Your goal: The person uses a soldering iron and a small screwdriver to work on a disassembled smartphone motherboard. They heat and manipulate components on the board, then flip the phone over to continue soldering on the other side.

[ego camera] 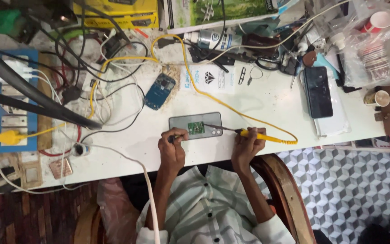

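Observation:
A small green circuit board (196, 128) lies on a grey rectangular slab (213, 122) near the front edge of the white table (267, 99). My left hand (172, 143) grips a thin dark tool (180, 135) whose tip reaches the board's left side. My right hand (247, 143) holds a yellow-handled soldering iron (254, 134). Its metal tip points left and touches the board. A yellow cable (190, 77) runs from the iron across the table.
A blue circuit board (160, 91) lies behind the slab and a black phone (318, 91) to the right. Tangled cables (109, 86), a blue power strip (14, 99), bottles, plastic bags and paper cups (378, 97) crowd the back and sides.

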